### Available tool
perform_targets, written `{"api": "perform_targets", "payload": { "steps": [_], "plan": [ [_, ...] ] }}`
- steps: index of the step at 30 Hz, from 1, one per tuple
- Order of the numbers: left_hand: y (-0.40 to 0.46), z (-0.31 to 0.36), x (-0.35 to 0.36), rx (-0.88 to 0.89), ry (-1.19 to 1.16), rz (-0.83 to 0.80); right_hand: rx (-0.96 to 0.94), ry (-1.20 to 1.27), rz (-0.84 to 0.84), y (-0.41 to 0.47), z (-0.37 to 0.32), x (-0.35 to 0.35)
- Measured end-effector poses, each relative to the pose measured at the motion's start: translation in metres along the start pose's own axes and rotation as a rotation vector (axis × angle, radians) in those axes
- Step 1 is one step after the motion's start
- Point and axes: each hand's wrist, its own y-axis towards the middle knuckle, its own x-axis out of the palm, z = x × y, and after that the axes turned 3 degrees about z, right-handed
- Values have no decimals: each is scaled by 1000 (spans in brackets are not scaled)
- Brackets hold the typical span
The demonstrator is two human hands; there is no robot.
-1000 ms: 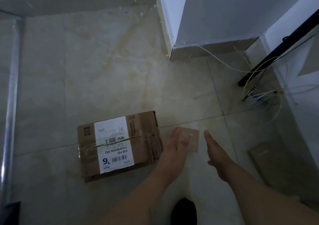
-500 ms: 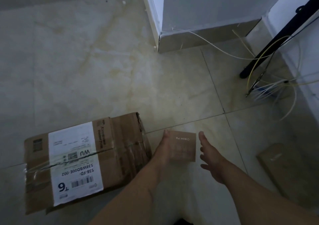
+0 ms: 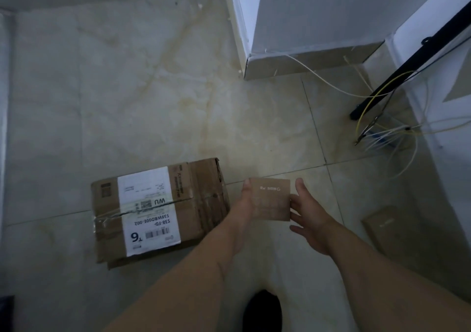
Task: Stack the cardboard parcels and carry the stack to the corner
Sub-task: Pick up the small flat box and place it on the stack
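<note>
Parcels, three counted, all brown cardboard. Big box (image 3: 159, 212) lies on the tiled floor (image 3: 127, 89) at lower left, taped across, one white shipping label on top with "WU" and "6" printed upside down to the wearer. Small box (image 3: 270, 199) sits just right of it, flat and square, faint print on top, gripped between both hands; whether it rests on the floor or is lifted cannot be told. Third box (image 3: 390, 227) lies on the floor at far right in shadow, well apart from the other two. Left hand (image 3: 246, 204) pressed along the small box's left edge, fingers straight and close together, thumb tip at the far corner. Right hand (image 3: 309, 212) at the right edge, thumb up along the side, fingers loosely spread and partly curled beneath or beside the box; contact of those fingers not clear. Two bare forearms reach in from the bottom. One dark shape, perhaps a foot (image 3: 262, 311), between the arms. White wall corner (image 3: 305, 13) projects at top. One black rod (image 3: 407, 69) leans at upper right over a tangle of white and yellow cables (image 3: 390, 138).
</note>
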Motion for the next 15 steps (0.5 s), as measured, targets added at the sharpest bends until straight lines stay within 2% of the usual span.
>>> {"api": "perform_targets", "payload": {
  "steps": [6,15],
  "plan": [
    [-69,43,-16,66,-34,-55,-46,-18,-31,-63,-40,8],
    [-164,81,-72,130,-121,13,-162,-110,-33,-156,-94,52]
  ]
}}
